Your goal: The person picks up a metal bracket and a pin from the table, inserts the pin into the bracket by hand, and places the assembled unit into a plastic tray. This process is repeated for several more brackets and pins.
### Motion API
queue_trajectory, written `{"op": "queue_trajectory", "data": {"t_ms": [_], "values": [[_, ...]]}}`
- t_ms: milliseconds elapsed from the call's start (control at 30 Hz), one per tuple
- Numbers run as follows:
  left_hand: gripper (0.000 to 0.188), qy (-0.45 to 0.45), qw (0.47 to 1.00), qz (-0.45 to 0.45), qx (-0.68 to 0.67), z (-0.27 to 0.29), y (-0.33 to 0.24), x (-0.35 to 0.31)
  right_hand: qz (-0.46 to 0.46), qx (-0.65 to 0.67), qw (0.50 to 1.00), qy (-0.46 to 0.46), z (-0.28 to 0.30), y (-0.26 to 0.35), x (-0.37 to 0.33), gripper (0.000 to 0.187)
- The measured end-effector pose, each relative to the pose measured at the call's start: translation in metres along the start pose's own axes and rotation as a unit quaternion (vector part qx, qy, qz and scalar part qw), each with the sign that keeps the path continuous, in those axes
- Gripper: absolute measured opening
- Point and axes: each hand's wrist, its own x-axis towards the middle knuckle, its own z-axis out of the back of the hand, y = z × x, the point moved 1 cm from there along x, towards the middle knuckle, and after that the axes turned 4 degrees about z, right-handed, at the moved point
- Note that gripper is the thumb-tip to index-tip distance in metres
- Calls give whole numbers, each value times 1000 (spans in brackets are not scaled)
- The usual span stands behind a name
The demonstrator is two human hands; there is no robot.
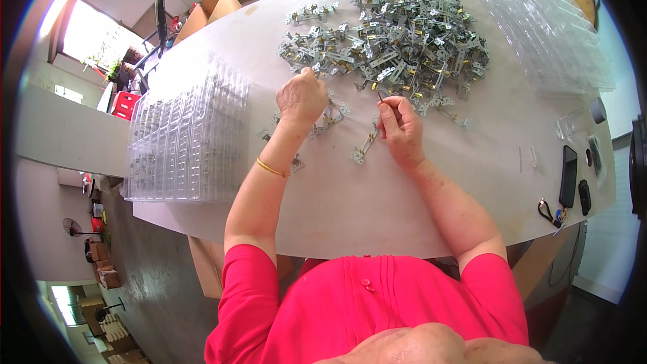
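Note:
A large heap of small silvery metal brackets with brass-coloured bits lies at the far middle of the table. My left hand is at its near left edge, fingers curled and pinched together; what they grip is hidden behind the hand. My right hand is closed around a thin, dark rod-like tool, its tip pointing up toward the heap. Just left of that hand, a single metal bracket lies on the table. Several more loose brackets lie beside and partly under my left forearm.
Stacked clear plastic trays holding parts stand on the left. More clear trays are piled at the far right. A black phone, keys and a small dark object lie near the right edge of the white table.

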Motion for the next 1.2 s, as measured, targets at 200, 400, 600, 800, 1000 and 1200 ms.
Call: {"op": "queue_trajectory", "data": {"t_ms": [200,400,600,800,1000,1200], "values": [[22,-39,998,-29,43,4,-2,-7,-1,3,1000,-7,-1,2,0,11],[21,-17,998,-4,67,13,6,-6,-3,6,1000,-3,-2,2,1,11],[24,-23,994,-16,-102,16,-10,-15,20,45,999,-20,0,3,1,13],[28,7,984,-32,-172,-10,-32,-26,31,48,998,-14,-2,2,-1,12],[24,55,942,-35,-328,4,-24,-26,39,37,998,-11,-2,3,-1,11],[22,-59,959,30,-277,40,44,-44,40,51,998,-14,-1,0,0,10]]}}
